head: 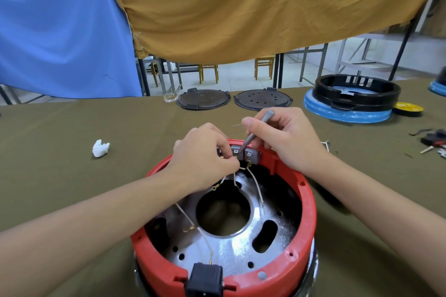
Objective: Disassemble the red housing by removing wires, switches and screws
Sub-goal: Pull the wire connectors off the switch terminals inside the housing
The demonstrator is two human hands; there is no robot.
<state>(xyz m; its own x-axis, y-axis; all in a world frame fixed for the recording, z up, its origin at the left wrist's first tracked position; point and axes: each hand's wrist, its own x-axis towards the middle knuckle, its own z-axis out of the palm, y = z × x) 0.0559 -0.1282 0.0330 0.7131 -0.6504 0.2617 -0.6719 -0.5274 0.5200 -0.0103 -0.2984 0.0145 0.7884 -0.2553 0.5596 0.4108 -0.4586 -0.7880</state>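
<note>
The red housing (305, 202) sits upside down in front of me, its silver metal plate (241, 251) showing inside. Grey switches (251, 154) line its far rim. My right hand (287, 137) grips a grey screwdriver (255, 132), whose tip rests on the middle switch. My left hand (202, 159) pinches a white wire (235, 177) just below the switches. More white wires (257, 188) hang loose over the plate. A black power socket (205, 279) sits in the near rim.
On the olive table cloth (72, 152) lie a crumpled white tissue (101, 148), two dark round lids (202, 99), a black ring on a blue base (354, 101), yellow tape (407, 107) and small loose parts (432, 142) at right.
</note>
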